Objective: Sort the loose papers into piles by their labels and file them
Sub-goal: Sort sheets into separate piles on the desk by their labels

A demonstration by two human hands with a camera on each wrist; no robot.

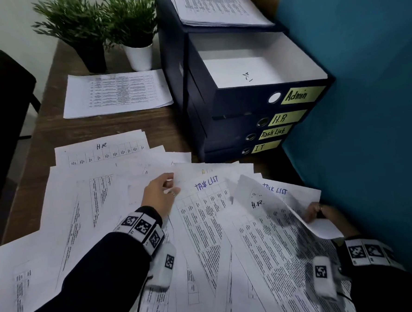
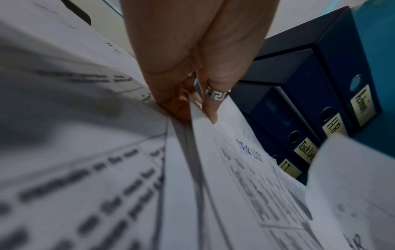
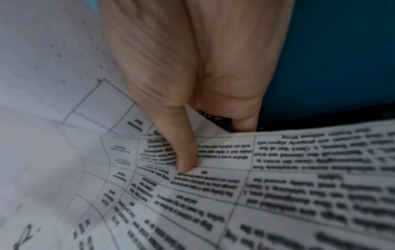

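Note:
Loose printed papers [image 1: 102, 210] cover the near half of the wooden table, some hand-labelled "H.R" or "TASK LIST". My left hand [image 1: 162, 190] pinches the top corner of a "TASK LIST" sheet [image 1: 207, 199]; the left wrist view shows thumb and ringed finger [image 2: 213, 101] closed on that sheet's edge [image 2: 213, 152]. My right hand [image 1: 319, 212] at the right edge grips a curled "H.R" sheet [image 1: 263, 200] that is lifted off the heap; the right wrist view has the thumb [image 3: 181, 148] pressed on that sheet [image 3: 278, 186]. Dark blue file boxes [image 1: 246, 119] stand stacked behind.
The boxes carry yellow labels Admin [image 1: 297, 94], H.R [image 1: 282, 118], Task List [image 1: 273, 132] and IT [image 1: 260, 147]; the Admin box is open with paper inside. A neat paper pile [image 1: 116, 92] and two potted plants [image 1: 110, 29] sit at the back. A teal wall [image 1: 365, 98] bounds the right.

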